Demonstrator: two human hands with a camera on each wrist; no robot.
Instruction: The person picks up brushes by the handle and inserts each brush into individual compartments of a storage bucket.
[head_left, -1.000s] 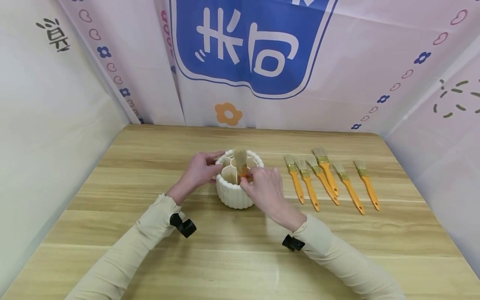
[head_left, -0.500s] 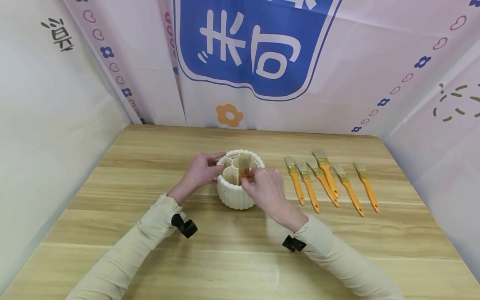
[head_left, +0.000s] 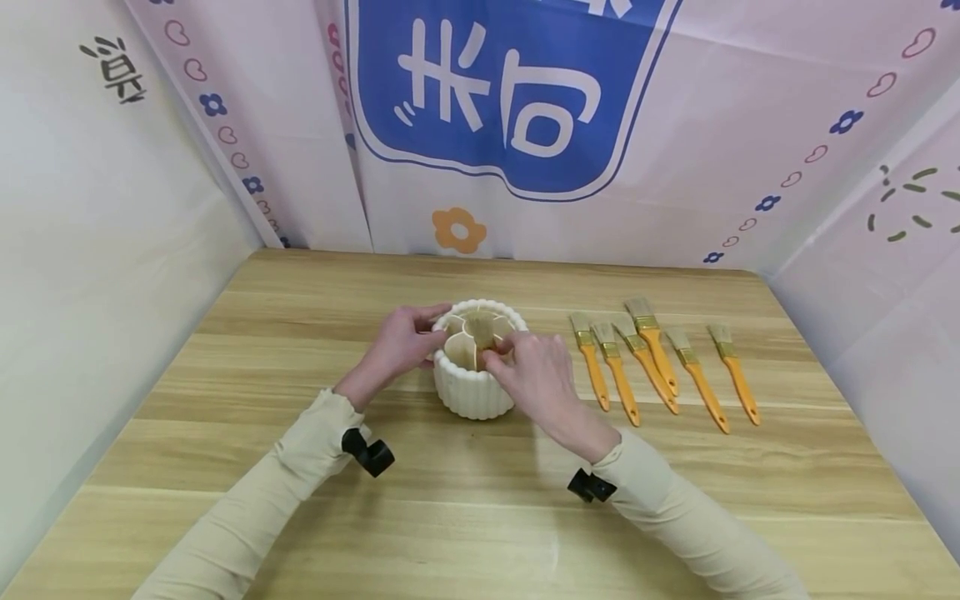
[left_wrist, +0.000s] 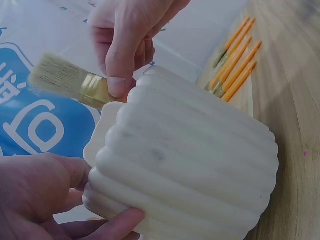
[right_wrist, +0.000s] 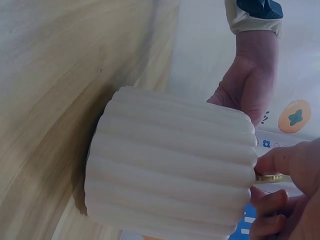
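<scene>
**While a round, white, fluted holder (head_left: 472,398) stands steadied, a flat, orange-handled, pale-bristled paintbrush (left_wrist: 82,85) sits partly inside**

Where the pale, wood-grained tabletop (head_left: 472,500) ends behind the holder, a creased white printed backdrop (head_left: 405,218) rises. The holder is upright, its inside split by petal-shaped dividers (head_left: 461,350). At its left, the left hand (head_left: 405,340) grips the wall, fingers bent about the rim. Over its right rim, the right hand (head_left: 536,375) pinches the paintbrush just below the upward-pointing bristles; the handle runs down out of sight, into which compartment I cannot tell. Right of the holder lie six loose orange-handled paintbrushes (head_left: 617,367), bristles away from the person.

If the hidden handle catches on a divider, pushing could tip or slide the holder, likelier should the left hand slacken. Releasing too soon could leave the paintbrush dropping askew.

Behind the holder, the backdrop's blue badge (head_left: 525,33) carries large white Chinese-style characters, one resembling 可; it is cropped, so no full name reads. Far left of the holder, a dark character (head_left: 118,71) is too stylised to read. No label shows on holder or brushes.
</scene>
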